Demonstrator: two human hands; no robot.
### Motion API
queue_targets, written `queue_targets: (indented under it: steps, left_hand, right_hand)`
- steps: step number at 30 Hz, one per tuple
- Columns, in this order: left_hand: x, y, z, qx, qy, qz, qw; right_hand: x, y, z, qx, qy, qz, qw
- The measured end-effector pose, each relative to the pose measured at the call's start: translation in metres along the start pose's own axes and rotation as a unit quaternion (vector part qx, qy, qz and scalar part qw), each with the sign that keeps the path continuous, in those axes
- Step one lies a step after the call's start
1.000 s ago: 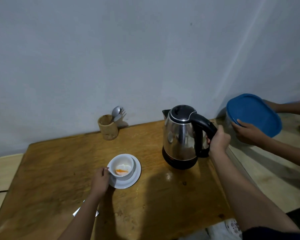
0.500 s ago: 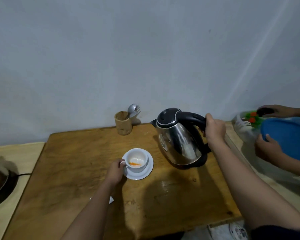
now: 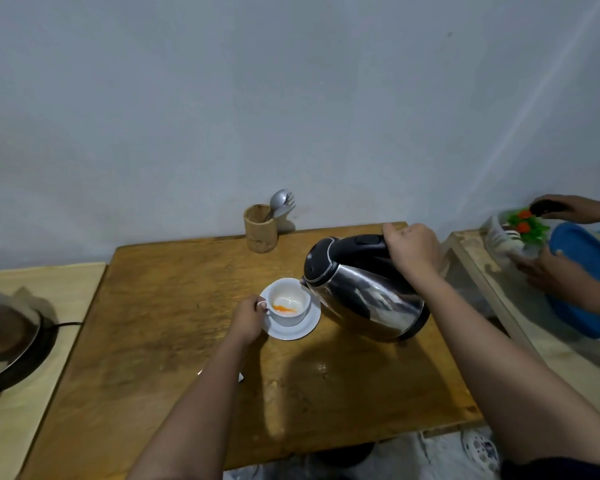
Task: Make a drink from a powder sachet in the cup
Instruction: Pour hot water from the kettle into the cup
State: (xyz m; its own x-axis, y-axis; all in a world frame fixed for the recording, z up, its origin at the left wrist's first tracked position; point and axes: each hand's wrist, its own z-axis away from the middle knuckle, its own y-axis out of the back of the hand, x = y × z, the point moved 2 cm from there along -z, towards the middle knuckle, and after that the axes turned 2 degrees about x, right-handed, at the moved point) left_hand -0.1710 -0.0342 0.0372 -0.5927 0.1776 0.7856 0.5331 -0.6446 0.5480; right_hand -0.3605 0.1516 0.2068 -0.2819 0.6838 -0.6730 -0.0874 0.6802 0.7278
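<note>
Right hand (image 3: pixel 411 251) clenched round handle of kettle (image 3: pixel 364 292), tilted, spout at right rim of cup (image 3: pixel 288 301); cup on saucer (image 3: pixel 291 330), orange powder (image 3: pixel 284 309) inside; left hand (image 3: pixel 248 318) pinching cup handle; no stream visible

Left hand (image 3: pixel 248 318) sat low at centre frame, fingers (image 3: pixel 261 305) curled and pinched shut on the cup handle (image 3: pixel 262 306), forearm running down to the bottom edge. Right hand (image 3: pixel 411 252) was higher and to the right, fist wrapped around the kettle handle (image 3: pixel 364 242), knuckles up, wrist bent forward, forearm stretched diagonally back to the lower right corner. Both forearms bare.
</note>
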Motion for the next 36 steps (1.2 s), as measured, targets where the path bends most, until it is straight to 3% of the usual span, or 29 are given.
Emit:
queue_targets:
  steps: [9, 21, 36]
  left_hand:
    - [-0.001, -0.002, 0.003, -0.003, 0.010, -0.006, 1.000]
    - [0.000, 0.002, -0.001, -0.032, 0.008, -0.012, 0.999]
    - [0.001, 0.001, -0.004, -0.027, 0.008, -0.014, 0.999]
  right_hand:
    - [-0.025, -0.008, 0.003, -0.062, 0.092, 0.057, 0.992]
    - [-0.044, -0.025, 0.005, -0.088, 0.162, 0.115, 0.976]
    - [-0.050, -0.026, -0.002, -0.098, 0.187, 0.133, 0.968]
